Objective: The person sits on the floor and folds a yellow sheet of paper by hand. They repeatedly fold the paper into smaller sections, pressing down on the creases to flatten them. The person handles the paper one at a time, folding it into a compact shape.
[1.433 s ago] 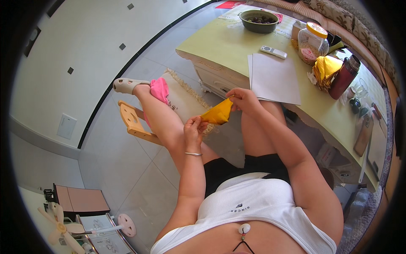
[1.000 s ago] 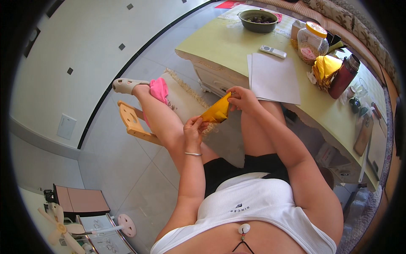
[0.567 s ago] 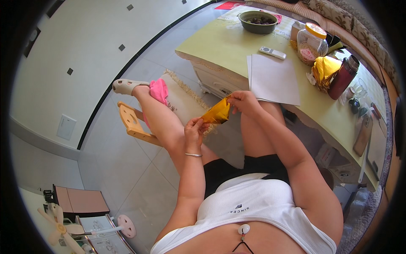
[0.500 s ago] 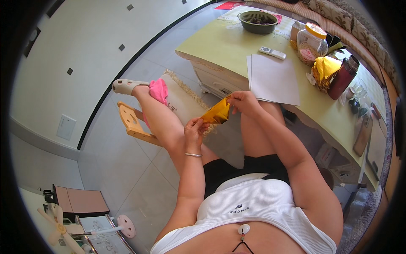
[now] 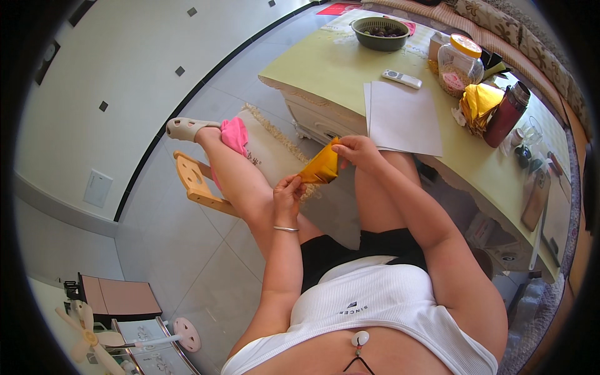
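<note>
Between my two hands, above my legs, is a folded piece of shiny gold paper. My left hand, with a silver bangle at the wrist, pinches its lower left end. At the upper right end, the fingers of my right hand grip its edge. On the table, a stack of gold foil paper stands next to a dark red thermos.
The yellow-green covered table bears white paper sheets, a remote, a lidded plastic jar, a green basket and a phone. A wooden stool is by my left leg; a fan stands lower left.
My right hand has shifted slightly left and down along the gold paper's edge. The paper has tilted a little, and my left hand keeps nearly the same place.
</note>
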The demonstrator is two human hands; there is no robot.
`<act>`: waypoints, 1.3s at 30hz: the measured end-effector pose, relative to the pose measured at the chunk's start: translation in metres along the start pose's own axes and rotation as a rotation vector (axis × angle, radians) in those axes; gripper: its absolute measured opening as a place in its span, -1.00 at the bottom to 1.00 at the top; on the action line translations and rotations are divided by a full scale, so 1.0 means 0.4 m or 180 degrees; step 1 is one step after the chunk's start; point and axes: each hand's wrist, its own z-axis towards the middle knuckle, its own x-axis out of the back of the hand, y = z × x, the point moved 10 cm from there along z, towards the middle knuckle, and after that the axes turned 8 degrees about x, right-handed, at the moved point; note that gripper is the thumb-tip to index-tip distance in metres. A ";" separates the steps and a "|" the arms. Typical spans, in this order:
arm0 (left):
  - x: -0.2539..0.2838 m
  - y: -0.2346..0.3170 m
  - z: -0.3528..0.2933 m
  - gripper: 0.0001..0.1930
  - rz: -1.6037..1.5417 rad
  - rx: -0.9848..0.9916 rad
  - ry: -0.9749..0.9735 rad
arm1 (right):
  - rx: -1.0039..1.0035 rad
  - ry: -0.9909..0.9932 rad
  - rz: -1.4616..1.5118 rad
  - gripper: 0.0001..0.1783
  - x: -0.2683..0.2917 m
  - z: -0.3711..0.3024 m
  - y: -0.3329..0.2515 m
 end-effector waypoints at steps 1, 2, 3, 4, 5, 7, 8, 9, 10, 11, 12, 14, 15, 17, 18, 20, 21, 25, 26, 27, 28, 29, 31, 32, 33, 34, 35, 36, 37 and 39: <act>-0.004 -0.002 0.000 -0.92 -0.0052 0.0019 -0.0032 | 0.0022 -0.0089 -0.0068 -0.71 -0.003 0.003 0.007; -0.006 -0.004 0.000 -0.92 -0.0103 0.0037 -0.0058 | 0.0033 -0.0189 -0.0195 -0.71 -0.009 0.006 0.015; -0.007 -0.008 0.001 -0.92 -0.0130 0.0065 -0.0056 | 0.0043 -0.0288 -0.0323 -0.71 -0.014 0.010 0.023; -0.009 -0.013 0.001 -0.92 -0.0157 0.0094 -0.0055 | 0.0054 -0.0386 -0.0451 -0.71 -0.019 0.012 0.031; -0.009 -0.017 0.001 -0.92 -0.0184 0.0123 -0.0051 | 0.0038 -0.0372 -0.0434 -0.70 -0.020 0.012 0.036; -0.014 -0.022 -0.001 -0.93 -0.0203 0.0141 -0.0094 | 0.0007 -0.0340 -0.0401 -0.70 -0.019 0.013 0.044; -0.018 -0.023 -0.002 -0.93 -0.0212 0.0150 -0.0114 | 0.0034 -0.0340 -0.0382 -0.72 -0.020 0.012 0.040; -0.020 -0.023 -0.003 -0.93 -0.0240 0.0136 -0.0121 | 0.0061 -0.0340 -0.0363 -0.73 -0.021 0.011 0.035; -0.023 -0.023 -0.004 -0.94 -0.0268 0.0122 -0.0128 | 0.0089 -0.0339 -0.0345 -0.74 -0.021 0.010 0.029; -0.025 -0.021 -0.007 -0.94 -0.0294 0.0111 -0.0131 | 0.0056 -0.0453 -0.0508 -0.74 -0.027 0.007 0.027; -0.025 -0.019 -0.010 -0.94 -0.0313 0.0095 -0.0111 | 0.0024 -0.0567 -0.0671 -0.75 -0.031 0.004 0.021; -0.026 -0.015 -0.014 -0.95 -0.0353 0.0062 -0.0074 | -0.0023 -0.0662 -0.0881 -0.76 -0.036 0.000 0.019; -0.026 -0.013 -0.016 -0.94 -0.0363 0.0049 -0.0051 | -0.0038 -0.0644 -0.0929 -0.76 -0.037 -0.001 0.018; -0.027 -0.012 -0.018 -0.92 -0.0385 0.0020 -0.0009 | -0.0024 -0.0723 -0.1057 -0.77 -0.041 -0.001 0.021; -0.028 -0.011 -0.017 -0.92 -0.0402 0.0015 -0.0008 | 0.0004 -0.0821 -0.1136 -0.78 -0.044 0.000 0.027; -0.028 -0.010 -0.017 -0.93 -0.0437 0.0002 -0.0003 | 0.0022 -0.0895 -0.1227 -0.77 -0.049 0.000 0.035; -0.029 -0.010 -0.017 -0.93 -0.0447 -0.0009 -0.0011 | 0.0012 -0.0871 -0.1238 -0.76 -0.049 0.000 0.038; -0.034 -0.010 -0.017 -0.93 -0.0467 -0.0037 -0.0042 | 0.0074 -0.0946 -0.1356 -0.76 -0.050 0.000 0.044; -0.032 -0.008 -0.018 -0.93 -0.0463 -0.0044 -0.0041 | 0.0021 -0.0948 -0.1388 -0.76 -0.052 -0.001 0.041; -0.031 -0.009 -0.018 -0.93 -0.0446 -0.0034 -0.0043 | -0.0033 -0.0949 -0.1422 -0.76 -0.053 -0.002 0.036; -0.030 -0.009 -0.018 -0.92 -0.0428 -0.0023 -0.0045 | -0.0087 -0.0951 -0.1455 -0.77 -0.055 -0.004 0.033; -0.029 -0.012 -0.015 -0.92 -0.0414 -0.0013 -0.0054 | -0.0084 -0.0910 -0.1343 -0.78 -0.054 -0.005 0.028; -0.024 -0.014 -0.012 -0.92 -0.0409 -0.0003 -0.0063 | -0.0078 -0.0831 -0.1117 -0.81 -0.053 -0.005 0.022; -0.027 -0.016 -0.010 -0.92 -0.0407 0.0008 -0.0074 | -0.0092 -0.0834 -0.1114 -0.81 -0.052 -0.005 0.026; -0.027 -0.018 -0.009 -0.93 -0.0321 0.0021 -0.0053 | -0.0105 -0.0839 -0.1110 -0.81 -0.052 -0.004 0.032; -0.028 -0.021 -0.008 -0.94 -0.0233 0.0032 -0.0032 | -0.0117 -0.0843 -0.1107 -0.82 -0.051 -0.004 0.036; -0.028 -0.021 -0.009 -0.95 -0.0145 0.0040 -0.0004 | -0.0109 -0.0797 -0.1122 -0.82 -0.049 -0.004 0.033; -0.031 -0.019 -0.010 -0.95 0.0043 0.0034 0.0000 | -0.0101 -0.0751 -0.1138 -0.82 -0.046 -0.005 0.026; -0.034 -0.018 -0.011 -0.95 0.0232 0.0028 0.0004 | -0.0093 -0.0705 -0.1154 -0.82 -0.044 -0.004 0.022; -0.050 -0.017 -0.017 -0.94 0.0367 0.0047 0.0021 | -0.0005 -0.0790 -0.1276 -0.82 -0.044 -0.004 0.025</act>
